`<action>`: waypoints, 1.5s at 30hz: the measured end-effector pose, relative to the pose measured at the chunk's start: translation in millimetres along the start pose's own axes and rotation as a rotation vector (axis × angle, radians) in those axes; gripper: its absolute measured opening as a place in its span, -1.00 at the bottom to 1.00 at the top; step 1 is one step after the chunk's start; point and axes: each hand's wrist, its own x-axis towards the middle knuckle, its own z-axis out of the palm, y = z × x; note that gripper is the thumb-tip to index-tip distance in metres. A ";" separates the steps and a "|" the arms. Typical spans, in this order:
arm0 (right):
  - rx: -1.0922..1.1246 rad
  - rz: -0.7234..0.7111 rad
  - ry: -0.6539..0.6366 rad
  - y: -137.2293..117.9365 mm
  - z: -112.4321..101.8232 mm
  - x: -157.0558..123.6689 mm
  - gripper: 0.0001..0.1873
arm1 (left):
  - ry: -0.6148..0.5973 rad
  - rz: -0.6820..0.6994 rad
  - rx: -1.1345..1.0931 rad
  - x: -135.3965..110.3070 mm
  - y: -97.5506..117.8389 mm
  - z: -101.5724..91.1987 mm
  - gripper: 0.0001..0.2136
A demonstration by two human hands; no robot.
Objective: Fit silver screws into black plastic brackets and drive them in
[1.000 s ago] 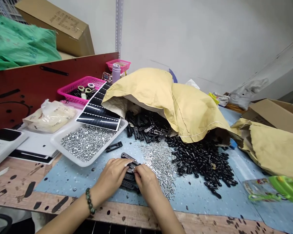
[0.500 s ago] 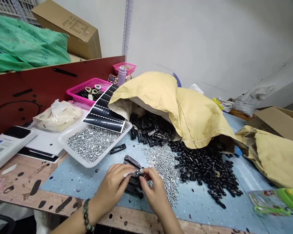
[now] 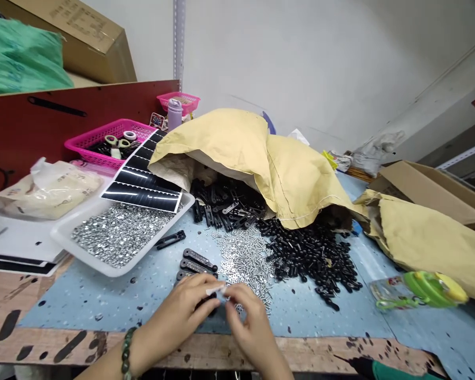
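My left hand, with a dark green bead bracelet on its wrist, is closed with thumb and fingers together. A black piece shows beneath its fingers, but I cannot tell whether it is held. My right hand faces it with bent fingers pinched close to the left fingertips. Something whitish shows at the meeting fingertips, too small to name. Just beyond the hands lie several black slotted arms in a row, partly hidden by the left hand. Behind the right hand spreads a pile of small silver screws.
Left stands a white tray of small metal nuts under a black label sheet. Yellow paper sacks spill black parts. At right lies a green-lidded bottle; a teal-handled screwdriver is at the front edge.
The view has turned to the right, so the table things sit further left. Both hands remain together and are now nearer the front edge, with more of the black arms uncovered. The teal-handled screwdriver has come into view.
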 end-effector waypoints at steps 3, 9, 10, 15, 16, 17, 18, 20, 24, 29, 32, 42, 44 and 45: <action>-0.309 0.083 0.223 40.3 -16.2 7.7 -0.79 | -0.003 0.020 0.136 24.9 1.7 2.6 -0.70; -0.478 0.060 0.206 77.2 -18.7 28.3 -0.81 | -0.055 0.205 0.363 94.3 4.2 40.9 -0.85; -0.478 0.057 0.204 77.3 -18.6 28.3 -0.79 | -0.052 0.217 0.372 101.1 4.7 47.7 -0.83; -0.439 0.044 0.240 80.7 -26.6 15.1 -0.72 | -0.018 0.231 0.340 114.4 3.6 64.2 -0.74; -0.423 0.043 0.252 82.1 -29.1 11.4 -0.70 | -0.013 0.229 0.317 115.5 3.2 63.4 -0.76; -0.395 0.046 0.267 83.1 -31.3 7.9 -0.68 | -0.008 0.224 0.290 116.6 2.8 61.2 -0.78; -0.353 0.056 0.285 83.3 -33.1 4.7 -0.67 | -0.002 0.217 0.258 117.4 2.7 57.5 -0.80; -0.219 0.120 0.313 79.8 -33.7 0.0 -0.68 | 0.013 0.193 0.184 116.9 2.5 46.1 -0.81; 0.119 0.254 0.263 55.1 -18.0 -2.1 -0.80 | 0.059 0.104 0.015 101.0 -1.1 13.0 -0.77; 0.147 0.087 0.089 18.3 19.2 5.9 -0.85 | 0.110 -0.014 -0.110 50.1 -12.7 -20.0 -0.85; -0.003 -0.045 0.012 8.1 34.4 11.7 -0.79 | 0.184 -0.076 -0.162 15.3 -19.2 -23.3 -0.85; -0.488 -0.283 -0.147 -9.1 42.3 27.8 -0.77 | 0.282 -0.074 0.011 -34.2 -26.6 6.3 -0.89; -0.452 -0.263 -0.154 -3.6 43.5 29.7 -0.81 | 0.253 -0.018 0.089 -35.2 -26.6 11.2 -0.89; -0.418 -0.246 -0.148 -0.5 44.1 30.4 -0.84 | 0.233 0.007 0.122 -35.2 -26.4 13.5 -0.88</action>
